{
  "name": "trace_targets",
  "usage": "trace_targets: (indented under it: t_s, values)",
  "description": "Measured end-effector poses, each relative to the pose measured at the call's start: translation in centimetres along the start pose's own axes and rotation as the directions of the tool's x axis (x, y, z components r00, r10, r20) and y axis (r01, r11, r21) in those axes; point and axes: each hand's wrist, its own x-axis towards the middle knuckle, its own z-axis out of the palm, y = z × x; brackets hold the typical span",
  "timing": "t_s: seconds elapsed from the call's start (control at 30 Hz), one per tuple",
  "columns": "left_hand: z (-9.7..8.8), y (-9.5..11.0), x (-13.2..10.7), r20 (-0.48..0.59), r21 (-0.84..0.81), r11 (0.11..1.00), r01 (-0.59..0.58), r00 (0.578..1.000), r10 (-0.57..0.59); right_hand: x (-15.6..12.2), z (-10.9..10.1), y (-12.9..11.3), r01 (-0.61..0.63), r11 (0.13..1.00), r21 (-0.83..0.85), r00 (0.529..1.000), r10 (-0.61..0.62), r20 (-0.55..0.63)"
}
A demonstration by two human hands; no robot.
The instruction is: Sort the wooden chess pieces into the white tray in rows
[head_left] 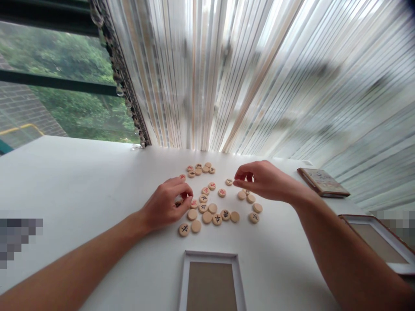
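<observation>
Several round wooden chess discs (212, 208) with red or black characters lie scattered on the white table (81, 185). My left hand (167, 205) rests curled on the left side of the pile, fingertips pinched around a disc. My right hand (264, 179) hovers over the right side, thumb and forefinger pinched at a disc (229, 182) with a red character. A smaller cluster of discs (199, 169) lies farther back.
A white-rimmed shallow box tray (210, 280) sits at the near edge. A second tray (379, 242) lies at the right, and a flat printed box lid (322, 182) beyond it. Striped curtains (259, 73) hang behind the table; a window is at the left.
</observation>
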Motion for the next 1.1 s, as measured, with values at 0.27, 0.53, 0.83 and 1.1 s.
trace_targets:
  t_s: [0.27,0.53,0.83,1.1]
  values:
    - [0.2,-0.5,0.4,-0.071,-0.006,0.999,0.039,0.997,-0.039,1.8,2.4,5.4,-0.231,0.968,-0.095,0.968,0.219,-0.126]
    - [0.2,-0.4,0.4,-0.077,-0.006,0.999,0.033,0.996,-0.033,2.4,3.4,5.3,-0.18,0.984,-0.011,0.981,0.178,-0.079]
    - [0.4,-0.7,0.3,-0.081,0.0,0.999,0.035,0.996,-0.035,3.3,4.7,6.8,-0.252,0.918,0.305,0.964,0.265,0.001]
    - [0.2,-0.7,1.7,-0.064,0.09,0.977,0.191,0.98,-0.186,3.4,5.3,6.2,-0.162,0.954,0.252,0.957,0.214,-0.197]
